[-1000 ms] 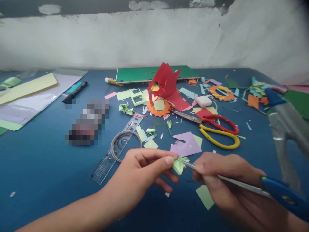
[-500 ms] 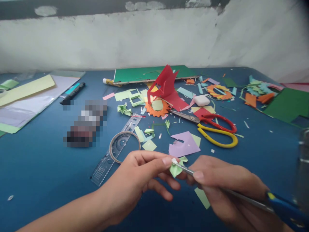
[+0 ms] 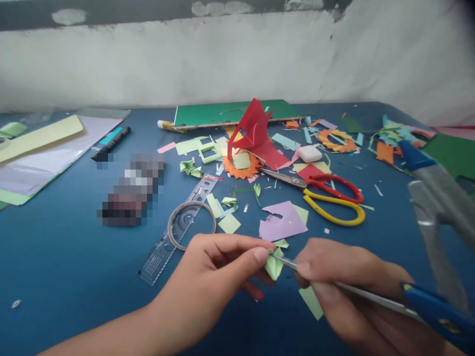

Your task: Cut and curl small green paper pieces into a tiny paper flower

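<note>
Between its thumb and forefinger my left hand (image 3: 222,277) pinches a small folded light-green paper piece (image 3: 274,267). My right hand (image 3: 345,277) is closed around the slim metal leg of what looks like a drawing compass (image 3: 378,299), with a blue joint. The leg's tip meets the green paper at my left fingertips; whether it lies on or inside a fold I cannot tell. Just beyond the fingers is a smaller green scrap (image 3: 282,244). Farther off lies a cut purple paper (image 3: 284,221), and a green strip (image 3: 311,302) is partly under my right hand.
Red-and-yellow-handled scissors (image 3: 334,201) lie beyond my right hand. A clear ruler (image 3: 158,259) and a tape roll (image 3: 171,232) are at left. Farther back are a folded red paper (image 3: 256,136), orange rings (image 3: 243,167), a white eraser (image 3: 310,154), a green board (image 3: 211,114) and scattered scraps.
The green paper and my left fingertips have shifted slightly right and down. The tool has turned, and its grey arms now show at right. My left lower fingers have curled in.
</note>
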{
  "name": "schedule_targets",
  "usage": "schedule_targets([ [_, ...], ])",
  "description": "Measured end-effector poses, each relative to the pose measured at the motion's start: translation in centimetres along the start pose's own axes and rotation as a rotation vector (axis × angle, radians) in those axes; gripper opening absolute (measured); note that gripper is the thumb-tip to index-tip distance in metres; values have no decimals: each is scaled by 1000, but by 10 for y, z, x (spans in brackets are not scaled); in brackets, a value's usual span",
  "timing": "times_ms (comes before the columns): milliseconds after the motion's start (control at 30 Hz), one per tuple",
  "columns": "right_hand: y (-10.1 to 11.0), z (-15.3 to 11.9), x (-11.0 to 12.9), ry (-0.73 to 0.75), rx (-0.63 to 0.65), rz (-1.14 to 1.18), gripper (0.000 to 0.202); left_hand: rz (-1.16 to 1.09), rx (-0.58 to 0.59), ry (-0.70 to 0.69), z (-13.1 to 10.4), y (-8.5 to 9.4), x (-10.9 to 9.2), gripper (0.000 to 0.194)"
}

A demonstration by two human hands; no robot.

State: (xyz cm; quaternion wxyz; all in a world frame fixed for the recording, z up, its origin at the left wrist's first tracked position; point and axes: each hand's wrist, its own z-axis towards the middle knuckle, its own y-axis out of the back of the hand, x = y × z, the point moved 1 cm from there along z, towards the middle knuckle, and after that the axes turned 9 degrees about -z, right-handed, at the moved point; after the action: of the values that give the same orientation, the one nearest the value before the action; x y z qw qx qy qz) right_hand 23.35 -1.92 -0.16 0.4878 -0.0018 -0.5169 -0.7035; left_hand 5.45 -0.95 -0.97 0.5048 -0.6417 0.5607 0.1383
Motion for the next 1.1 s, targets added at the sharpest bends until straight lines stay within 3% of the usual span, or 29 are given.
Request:
schedule_targets([
  [100,0,1,4,48,-44,38,36,-21,7,22,0,0,0,10],
  [333,0,-2,1,68,38,55,44,-88,50,96,0,1,-1,11],
  [567,0,2,6,64,-75,-12,44,-118,91,145,2,1,-1,14],
  [900,1,-8,-1,50,24,88,51,-106,98,120,2,2,1,12],
  [1100,-3,-4,-1,-11,-27,133,35,-106,56,132,3,3,3,12],
])
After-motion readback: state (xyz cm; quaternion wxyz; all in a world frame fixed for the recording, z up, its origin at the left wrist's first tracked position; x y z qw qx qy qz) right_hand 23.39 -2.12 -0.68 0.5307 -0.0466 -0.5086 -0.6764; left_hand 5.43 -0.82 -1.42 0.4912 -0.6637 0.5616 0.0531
